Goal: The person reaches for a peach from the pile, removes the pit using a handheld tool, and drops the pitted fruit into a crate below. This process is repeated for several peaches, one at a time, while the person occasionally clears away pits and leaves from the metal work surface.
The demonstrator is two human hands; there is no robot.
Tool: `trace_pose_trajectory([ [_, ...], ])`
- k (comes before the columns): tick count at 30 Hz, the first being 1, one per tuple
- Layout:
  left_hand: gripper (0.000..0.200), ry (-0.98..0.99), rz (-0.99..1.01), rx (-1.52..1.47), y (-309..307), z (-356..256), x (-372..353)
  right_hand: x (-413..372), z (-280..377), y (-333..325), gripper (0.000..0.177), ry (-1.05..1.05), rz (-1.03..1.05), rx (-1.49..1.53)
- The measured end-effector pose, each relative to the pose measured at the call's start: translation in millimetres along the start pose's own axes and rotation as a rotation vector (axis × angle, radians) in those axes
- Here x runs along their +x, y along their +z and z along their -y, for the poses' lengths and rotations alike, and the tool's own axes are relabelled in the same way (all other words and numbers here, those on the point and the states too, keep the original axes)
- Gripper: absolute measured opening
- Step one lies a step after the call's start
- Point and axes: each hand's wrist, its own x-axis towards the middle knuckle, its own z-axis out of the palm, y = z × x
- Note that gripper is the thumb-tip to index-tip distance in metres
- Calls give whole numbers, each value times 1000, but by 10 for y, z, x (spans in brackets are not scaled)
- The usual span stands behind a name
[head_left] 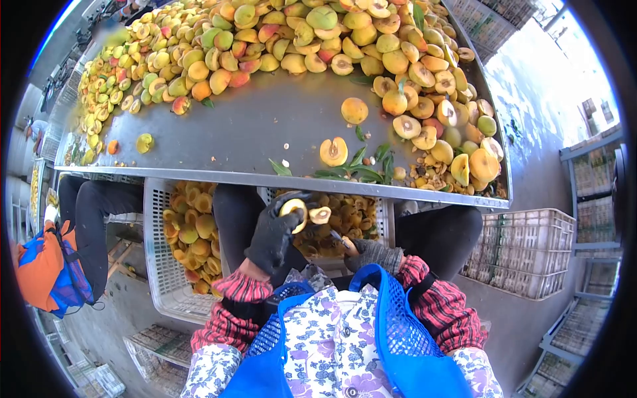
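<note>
Looking down through the head camera: gripping a yellow-orange halved stone fruit (292,211) in the black-gloved left hand (272,235), fingers curling closed round its skin, pale cut face turning up and rightward. Keeping a second tan-fleshed half (320,214) just beside it on the right, touching or nearly so; not possible to tell whether joined to the first. Clasping a small knife (342,240) in the grey-gloved right hand (375,254), fingers wrapping shut round the handle, short blade pointing up and left toward the fruit, tip stopping just short below the second half. Placing the fruit up and left of the right-hand fingers, with only the left hand touching it. Holding both hands close together under the near edge of the grey sheet-metal table (252,126), over a white slotted plastic crate (156,265) carrying cut halves. Heaping whole and halved yellow fruit (285,40) across the table's far side and right edge. Finding no readable brand, label or writing anywhere.
</note>
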Motion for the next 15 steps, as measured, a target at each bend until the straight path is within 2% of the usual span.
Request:
trace_pose_trajectory([
  [2,31,-160,-135,-228,-5,-30,7,89,-197,72,35,5,-37,-39],
  [3,36,-154,-92,-293,26,-88,5,201,-236,133,35,127,-10,6],
  [6,34,-177,-46,-2,9,-295,-30,288,-501,134,34,-135,81,-28],
  [7,32,-61,-148,71,-80,-301,-47,360,-670,204,35,-159,36,42],
  [8,30,305,-209,631,-365,-181,-15,282,-566,123,29,-146,31,56],
  [9,29,153,-333,779,-567,-249,-50,126,-374,20,23,-132,28,70],
  [10,32,127,-313,1106,-921,-252,-121,53,-268,-50,18,-120,26,85],
  [11,35,96,-287,1435,-1163,-260,-154,214,-481,41,18,-59,14,131],
  [14,37,82,-375,1474,-1162,-524,172,124,-412,-47,17,-127,40,129],
  [15,38,26,-343,1131,-1009,-626,392,92,-356,-80,17,-132,52,145],
])
